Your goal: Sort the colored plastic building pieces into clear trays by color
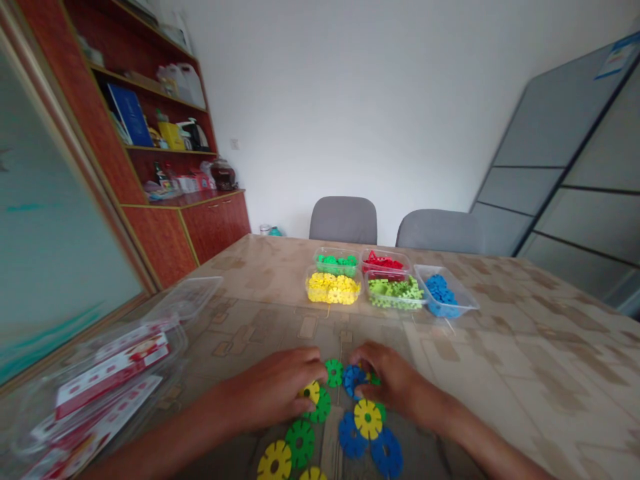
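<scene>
Fingers and thumb of my left hand (293,381) close on a yellow notched disc (311,392). Just below it lies a green notched disc (323,407), partly overlapped. My right hand (390,377) has its fingers curled and thumb at the edge of a blue notched disc (352,381); bits of green and yellow show behind, mostly hidden by the fingers. Between the hands is a single green disc (334,373). Below my right hand, a yellow disc (368,419) overlaps two blue discs (387,453) and a green one. Toward the lower left sit a green disc (300,443) and a yellow disc (275,461).
Clear tubs of yellow (333,288), green (337,265), red (384,261), light green (396,292) and blue pieces (442,296) stand across the table (260,273). Clear plastic lids and packaging (113,373) lie at left. Two grey chairs (343,219) stand behind.
</scene>
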`<state>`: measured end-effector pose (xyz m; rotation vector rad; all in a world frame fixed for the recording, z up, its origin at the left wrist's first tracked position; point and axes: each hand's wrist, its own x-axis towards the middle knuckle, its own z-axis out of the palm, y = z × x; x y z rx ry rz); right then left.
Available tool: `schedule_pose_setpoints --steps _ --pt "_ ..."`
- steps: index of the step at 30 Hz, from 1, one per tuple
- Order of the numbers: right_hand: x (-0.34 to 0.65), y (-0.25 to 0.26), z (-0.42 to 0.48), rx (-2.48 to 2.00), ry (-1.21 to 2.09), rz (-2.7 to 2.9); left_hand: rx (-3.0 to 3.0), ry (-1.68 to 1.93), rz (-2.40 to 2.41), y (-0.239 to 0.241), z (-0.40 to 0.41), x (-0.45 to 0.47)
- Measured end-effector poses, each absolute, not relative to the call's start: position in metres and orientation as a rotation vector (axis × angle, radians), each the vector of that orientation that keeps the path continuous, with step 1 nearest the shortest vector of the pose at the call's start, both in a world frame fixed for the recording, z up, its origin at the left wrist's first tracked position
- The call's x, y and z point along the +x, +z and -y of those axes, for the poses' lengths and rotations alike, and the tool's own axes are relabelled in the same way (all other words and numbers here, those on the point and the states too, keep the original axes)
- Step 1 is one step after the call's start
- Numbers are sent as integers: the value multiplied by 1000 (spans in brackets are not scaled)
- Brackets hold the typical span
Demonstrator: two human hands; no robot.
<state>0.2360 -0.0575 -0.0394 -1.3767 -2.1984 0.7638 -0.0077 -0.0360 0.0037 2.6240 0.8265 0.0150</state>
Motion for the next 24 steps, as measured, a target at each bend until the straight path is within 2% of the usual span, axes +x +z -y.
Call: schedule_pose_setpoints --steps 8,14,19,24 --pt "250 -25 50 -1241 1153 2012 2640 174 -824 -15 48 10" --pt "261 12 72 -1242 1382 2328 2529 148 -873 -23 65 26" --pt "246 6 92 -1459 1037 2628 2489 186 -918 -29 69 29" --pt "237 5 103 -1838 714 2611 2460 179 -910 -29 69 27"
